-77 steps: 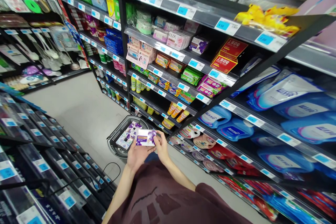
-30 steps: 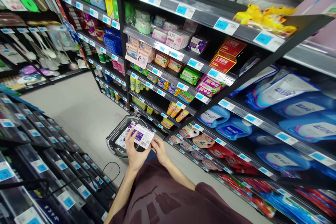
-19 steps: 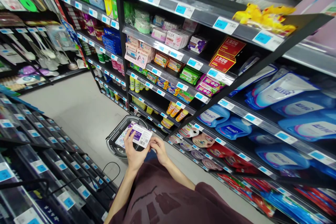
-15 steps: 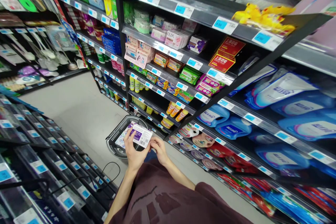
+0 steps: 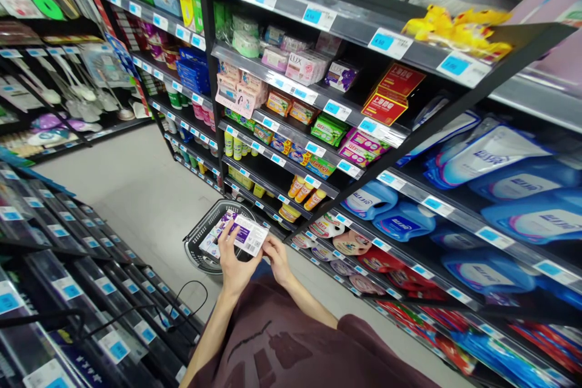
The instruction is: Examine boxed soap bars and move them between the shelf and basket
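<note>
A white-and-purple printed box (image 5: pixel 254 237) with a barcode on its face is in my hands, above the shopping basket. My left hand (image 5: pixel 234 267) is closed around its left part, the fingers lying across the printed face. At the right end my right hand (image 5: pixel 277 260) is closed, its fingertips at the box's edge and corner. Below and behind the box stands a dark shopping basket (image 5: pixel 193 259) on the floor, with a white-and-purple package (image 5: pixel 211 244) partly showing inside it. My hands and the box hide part of the basket.
To the right runs a tall shelf with soap boxes (image 5: pixel 305 68), red boxes (image 5: pixel 386 108) and blue detergent bottles (image 5: pixel 404 221). A low black shelf with price tags (image 5: pixel 119 350) lies at the left. Grey floor (image 5: pixel 131 188) stretches between; a black cable (image 5: pixel 207 294) loops near my left arm.
The box has shifted slightly to the right and tilted a little in my hands. More of the package in the basket shows behind it. The basket has not moved.
</note>
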Tool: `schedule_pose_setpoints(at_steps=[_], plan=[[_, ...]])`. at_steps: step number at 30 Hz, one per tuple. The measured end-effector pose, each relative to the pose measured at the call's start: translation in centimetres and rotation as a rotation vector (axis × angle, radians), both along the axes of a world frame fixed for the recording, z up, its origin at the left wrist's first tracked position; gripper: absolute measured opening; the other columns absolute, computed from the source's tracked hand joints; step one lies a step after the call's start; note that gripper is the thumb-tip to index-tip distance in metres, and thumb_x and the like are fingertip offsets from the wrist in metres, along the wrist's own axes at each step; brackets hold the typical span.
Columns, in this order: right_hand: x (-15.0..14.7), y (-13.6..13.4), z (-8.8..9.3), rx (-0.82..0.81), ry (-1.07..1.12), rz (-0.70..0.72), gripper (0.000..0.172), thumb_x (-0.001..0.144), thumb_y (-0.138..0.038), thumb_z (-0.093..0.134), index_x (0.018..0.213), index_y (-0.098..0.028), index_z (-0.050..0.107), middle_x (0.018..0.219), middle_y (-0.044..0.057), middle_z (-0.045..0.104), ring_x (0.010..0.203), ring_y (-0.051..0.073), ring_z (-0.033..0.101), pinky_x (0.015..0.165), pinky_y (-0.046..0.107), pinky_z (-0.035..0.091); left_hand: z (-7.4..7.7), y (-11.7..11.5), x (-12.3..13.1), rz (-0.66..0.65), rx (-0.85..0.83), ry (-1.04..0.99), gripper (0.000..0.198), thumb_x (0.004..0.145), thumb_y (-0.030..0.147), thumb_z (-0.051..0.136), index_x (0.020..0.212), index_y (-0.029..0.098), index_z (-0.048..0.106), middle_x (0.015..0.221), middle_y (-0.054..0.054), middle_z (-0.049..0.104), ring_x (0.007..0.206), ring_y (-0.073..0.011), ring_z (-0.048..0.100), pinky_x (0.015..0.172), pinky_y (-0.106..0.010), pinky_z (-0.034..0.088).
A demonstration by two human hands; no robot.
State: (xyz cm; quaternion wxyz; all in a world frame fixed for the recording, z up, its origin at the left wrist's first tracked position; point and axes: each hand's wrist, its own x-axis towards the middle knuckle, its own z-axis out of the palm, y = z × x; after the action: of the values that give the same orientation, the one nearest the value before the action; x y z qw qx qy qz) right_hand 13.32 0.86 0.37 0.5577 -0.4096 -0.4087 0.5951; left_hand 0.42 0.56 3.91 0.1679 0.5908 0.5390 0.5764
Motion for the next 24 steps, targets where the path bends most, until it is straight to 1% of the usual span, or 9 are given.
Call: schedule_pose_setpoints(at_steps=[2,6,9,11,15,19,24], plan=[[0.0,0.0,0.0,0.010,0.020,0.026,0.019,0.083,-0.038,0.068,0.087,-0.019,0.067,0.066,-0.002,0.061,0.056,0.014,0.055,0.058,0.026,0.047,0.1,0.0,0.0,0.010,-0.006,-0.004,0.079,0.069,0.021,0.081,0.138,0.027,0.046,0.149,-0.013,0.042,0.138,-0.0336,0.042,0.114,-0.053,0.034],[-0.2,-0.1,0.8,0.020,0.036,0.071,0.028,0.076,-0.041,0.075,0.089,-0.019,0.065,0.070,-0.001,0.060,0.058,0.013,0.054,0.055,0.026,0.046,0.1,0.0,-0.2,0.017,-0.019,-0.023,0.079,0.068,0.019,0.080,0.138,0.027,0.046,0.148,-0.012,0.043,0.138,-0.0332,0.042,0.114,-0.053,0.035],[-0.4,-0.2,1.5,0.047,0.033,0.108,0.033,0.073,-0.042,0.079,0.091,-0.020,0.062,0.073,-0.001,0.061,0.062,0.013,0.056,0.059,0.026,0.047,0.0,0.0,-0.3,0.030,-0.026,-0.033,0.079,0.068,0.018,0.080,0.139,0.027,0.046,0.148,-0.013,0.043,0.138,-0.0324,0.042,0.113,-0.051,0.037],[-0.4,-0.3,1.7,0.068,-0.006,0.118,0.037,0.071,-0.041,0.080,0.093,-0.020,0.059,0.075,-0.001,0.063,0.065,0.013,0.057,0.062,0.026,0.048,-0.1,0.0,-0.3,0.049,-0.028,-0.029,0.078,0.069,0.020,0.081,0.138,0.027,0.046,0.148,-0.013,0.043,0.138,-0.0319,0.042,0.112,-0.050,0.038],[-0.4,-0.3,1.1,0.089,-0.088,0.132,0.044,0.068,-0.038,0.084,0.099,-0.019,0.058,0.078,-0.001,0.064,0.065,0.012,0.057,0.061,0.024,0.046,-0.2,0.0,-0.3,0.084,-0.039,-0.005,0.078,0.069,0.024,0.083,0.139,0.026,0.046,0.148,-0.014,0.044,0.137,-0.0309,0.044,0.111,-0.049,0.040],[-0.3,-0.3,0.6,0.095,-0.109,0.150,0.050,0.065,-0.033,0.086,0.103,-0.019,0.057,0.081,-0.001,0.065,0.065,0.011,0.057,0.060,0.023,0.046,-0.2,0.1,-0.5,0.090,-0.005,0.013,0.078,0.069,0.025,0.083,0.138,0.025,0.047,0.147,-0.014,0.045,0.135,-0.0310,0.045,0.111,-0.050,0.039],[-0.2,-0.4,0.3,0.101,-0.109,0.228,0.065,0.059,-0.028,0.090,0.113,-0.020,0.055,0.082,-0.001,0.066,0.064,0.012,0.059,0.059,0.024,0.048,-0.4,0.2,-0.7,0.091,0.007,0.014,0.084,0.067,0.025,0.084,0.141,0.026,0.044,0.147,-0.014,0.045,0.136,-0.0320,0.045,0.110,-0.052,0.040]])
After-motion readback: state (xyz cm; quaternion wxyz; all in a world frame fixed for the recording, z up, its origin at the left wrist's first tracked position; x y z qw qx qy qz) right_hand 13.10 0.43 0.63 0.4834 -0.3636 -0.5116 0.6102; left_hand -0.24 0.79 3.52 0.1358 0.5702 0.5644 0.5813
